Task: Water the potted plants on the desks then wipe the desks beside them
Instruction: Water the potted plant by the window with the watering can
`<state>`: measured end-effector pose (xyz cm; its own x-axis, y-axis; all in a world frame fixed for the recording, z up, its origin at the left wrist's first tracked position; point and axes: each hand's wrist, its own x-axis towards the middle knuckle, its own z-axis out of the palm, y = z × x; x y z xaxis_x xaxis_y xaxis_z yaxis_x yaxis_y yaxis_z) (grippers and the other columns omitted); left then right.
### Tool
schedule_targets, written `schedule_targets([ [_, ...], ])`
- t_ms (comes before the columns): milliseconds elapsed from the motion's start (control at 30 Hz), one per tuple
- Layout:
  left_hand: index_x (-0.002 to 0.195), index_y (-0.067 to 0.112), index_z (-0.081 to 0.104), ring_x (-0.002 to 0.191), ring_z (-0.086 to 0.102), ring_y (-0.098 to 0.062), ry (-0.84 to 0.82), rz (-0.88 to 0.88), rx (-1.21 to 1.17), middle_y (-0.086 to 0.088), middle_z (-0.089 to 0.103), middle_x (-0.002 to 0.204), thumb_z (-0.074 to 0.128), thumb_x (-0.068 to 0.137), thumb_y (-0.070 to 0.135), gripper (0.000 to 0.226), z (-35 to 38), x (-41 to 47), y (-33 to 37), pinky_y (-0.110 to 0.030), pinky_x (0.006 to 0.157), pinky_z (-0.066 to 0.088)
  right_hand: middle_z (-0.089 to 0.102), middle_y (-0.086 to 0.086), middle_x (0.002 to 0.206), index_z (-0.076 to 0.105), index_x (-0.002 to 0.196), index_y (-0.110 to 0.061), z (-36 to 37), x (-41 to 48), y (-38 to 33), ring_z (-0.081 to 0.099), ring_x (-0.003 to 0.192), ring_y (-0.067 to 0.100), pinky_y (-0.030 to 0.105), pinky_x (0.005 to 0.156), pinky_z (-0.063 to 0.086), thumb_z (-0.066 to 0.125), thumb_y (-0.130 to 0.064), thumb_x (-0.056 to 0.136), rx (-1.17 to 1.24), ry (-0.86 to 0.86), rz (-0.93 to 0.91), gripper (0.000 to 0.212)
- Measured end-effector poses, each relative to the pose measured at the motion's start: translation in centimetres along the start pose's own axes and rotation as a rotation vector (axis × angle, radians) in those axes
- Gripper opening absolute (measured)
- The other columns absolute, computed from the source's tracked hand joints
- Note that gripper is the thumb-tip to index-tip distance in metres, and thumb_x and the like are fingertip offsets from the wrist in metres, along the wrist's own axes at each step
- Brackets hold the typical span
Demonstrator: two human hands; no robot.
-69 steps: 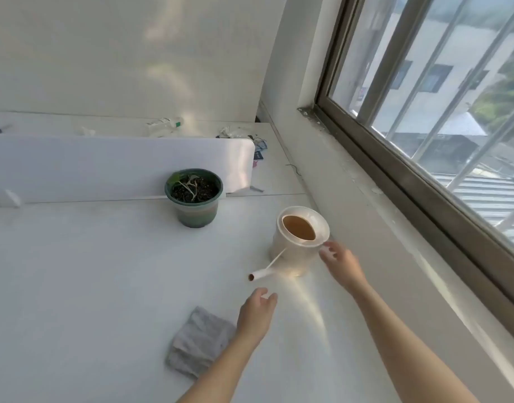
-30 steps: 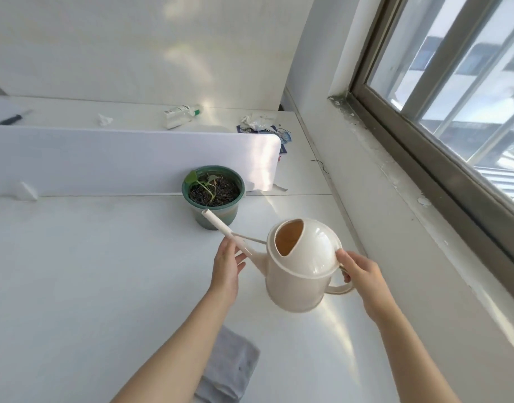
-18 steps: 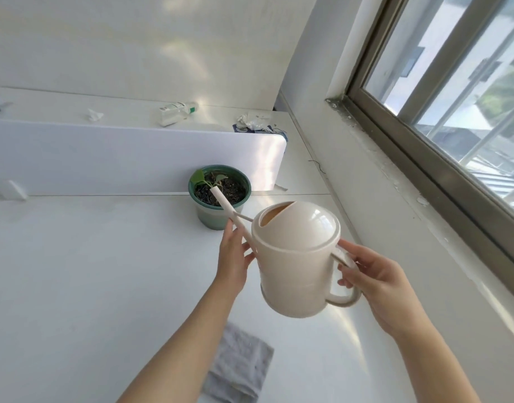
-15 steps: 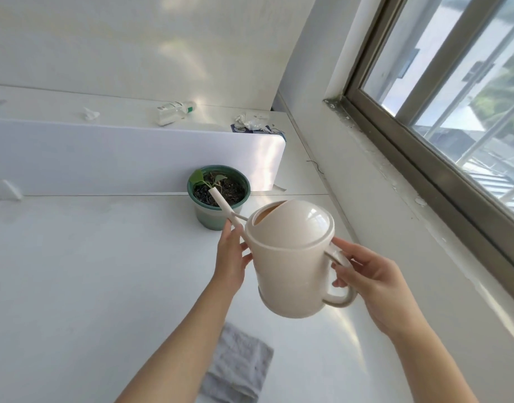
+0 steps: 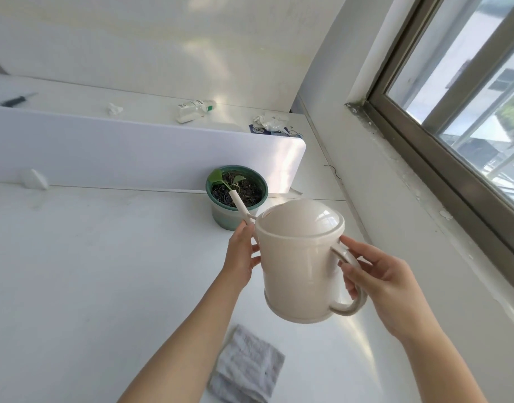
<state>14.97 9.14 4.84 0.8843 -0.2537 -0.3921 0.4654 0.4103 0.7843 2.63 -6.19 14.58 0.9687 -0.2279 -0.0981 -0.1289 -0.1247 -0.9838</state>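
A cream watering can (image 5: 297,263) hangs tilted forward above the white desk (image 5: 90,271). My right hand (image 5: 379,282) grips its handle. My left hand (image 5: 241,254) holds the base of the thin spout, whose tip sits over the soil of the green potted plant (image 5: 236,196). The pot stands against the white divider and holds a small green seedling. A grey cloth (image 5: 247,370) lies crumpled on the desk below the can, near my left forearm.
A white divider panel (image 5: 119,152) runs across the desk behind the pot. Beyond it lie a small bottle (image 5: 193,109), crumpled paper (image 5: 270,120) and a dark tool (image 5: 16,99). The wall and window frame (image 5: 441,158) close off the right side.
Both hands lifted the can off the desk, carried it toward the pot and tipped it forward. The spout tip now lies over the soil.
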Motion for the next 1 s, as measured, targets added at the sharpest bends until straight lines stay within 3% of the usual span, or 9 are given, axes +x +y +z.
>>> schedule_targets([
  [167, 0.106, 0.023, 0.060, 0.064, 0.051, -0.013, 0.005, -0.027, 0.004, 0.004, 0.052, 0.088, 0.043, 0.095, 0.035, 0.024, 0.3, 0.1, -0.6, -0.016, 0.041, 0.041, 0.051, 0.004, 0.044, 0.055, 0.116, -0.006, -0.4, 0.3, 0.0, 0.044, 0.039, 0.008, 0.016, 0.041, 0.039, 0.054, 0.006, 0.082, 0.048, -0.004, 0.024, 0.036],
  [267, 0.094, 0.026, 0.062, 0.065, 0.052, -0.013, -0.001, -0.043, 0.004, 0.003, 0.051, 0.087, 0.044, 0.094, 0.038, 0.022, 0.7, 0.3, -1.0, -0.018, 0.044, 0.042, 0.053, -0.002, 0.047, 0.061, 0.109, -0.014, -0.6, 0.4, -0.5, 0.045, 0.040, 0.009, 0.016, 0.042, 0.040, 0.083, -0.038, 0.054, 0.064, -0.033, 0.027, 0.064],
  [333, 0.089, 0.027, 0.062, 0.065, 0.052, -0.013, -0.011, -0.048, -0.001, 0.003, 0.050, 0.083, 0.044, 0.094, 0.037, 0.021, 1.1, 0.4, -1.2, -0.018, 0.046, 0.042, 0.052, -0.006, 0.049, 0.062, 0.102, -0.021, -0.7, 0.4, -1.0, 0.044, 0.042, 0.010, 0.016, 0.042, 0.039, 0.083, -0.061, 0.028, 0.060, -0.027, 0.030, 0.086],
  [433, 0.085, 0.025, 0.061, 0.054, 0.051, -0.009, -0.033, -0.055, -0.010, 0.004, 0.048, 0.072, 0.043, 0.094, 0.032, 0.021, 1.8, 0.6, -1.4, -0.016, 0.042, 0.040, 0.051, -0.006, 0.049, 0.062, 0.105, -0.020, -0.9, 0.5, -1.5, 0.041, 0.041, 0.009, 0.016, 0.041, 0.037, 0.084, -0.055, 0.037, 0.040, -0.011, 0.005, 0.080],
  [533, 0.082, 0.021, 0.060, 0.047, 0.051, -0.007, -0.036, -0.057, -0.014, 0.001, 0.048, 0.071, 0.044, 0.094, 0.031, 0.023, 2.5, 1.1, -1.3, -0.015, 0.041, 0.038, 0.050, -0.007, 0.046, 0.057, 0.119, -0.006, -1.4, 0.7, -1.6, 0.039, 0.040, 0.008, 0.015, 0.040, 0.035, 0.067, -0.009, 0.076, 0.021, 0.005, 0.012, 0.044],
  [600, 0.087, 0.020, 0.062, 0.057, 0.053, -0.012, -0.044, -0.058, -0.013, 0.000, 0.052, 0.077, 0.044, 0.094, 0.035, 0.023, 3.0, 1.5, -0.9, -0.016, 0.041, 0.040, 0.051, -0.007, 0.047, 0.058, 0.117, -0.011, -1.6, 0.8, -1.8, 0.040, 0.041, 0.008, 0.015, 0.041, 0.036, 0.074, -0.024, 0.069, -0.002, 0.003, 0.000, 0.053],
  [700, 0.081, 0.024, 0.061, 0.059, 0.053, -0.012, -0.071, -0.055, -0.003, 0.002, 0.054, 0.075, 0.045, 0.093, 0.036, 0.023, 3.6, 1.9, -0.2, -0.016, 0.042, 0.040, 0.052, -0.004, 0.048, 0.060, 0.110, -0.022, -1.3, 0.9, -2.2, 0.042, 0.043, 0.009, 0.016, 0.042, 0.037, 0.081, -0.064, 0.030, -0.009, 0.023, -0.032, 0.092],
  [867, 0.086, 0.025, 0.062, 0.064, 0.058, -0.011, -0.081, -0.054, 0.014, 0.001, 0.057, 0.084, 0.045, 0.093, 0.038, 0.022, 3.1, 2.0, -0.2, -0.020, 0.049, 0.045, 0.054, -0.006, 0.052, 0.062, 0.106, -0.022, -1.2, 1.1, -2.1, 0.042, 0.042, 0.009, 0.017, 0.041, 0.037, 0.081, -0.064, 0.027, 0.012, 0.022, -0.058, 0.092],
  [1000, 0.088, 0.028, 0.059, 0.063, 0.058, -0.008, -0.060, -0.035, 0.010, 0.005, 0.054, 0.084, 0.042, 0.095, 0.037, 0.021, 1.7, 1.4, -0.4, -0.023, 0.054, 0.046, 0.055, -0.008, 0.053, 0.062, 0.110, -0.015, -0.8, 0.9, -1.4, 0.041, 0.040, 0.010, 0.016, 0.040, 0.036, 0.082, -0.053, 0.040, 0.025, 0.001, -0.053, 0.082],
])
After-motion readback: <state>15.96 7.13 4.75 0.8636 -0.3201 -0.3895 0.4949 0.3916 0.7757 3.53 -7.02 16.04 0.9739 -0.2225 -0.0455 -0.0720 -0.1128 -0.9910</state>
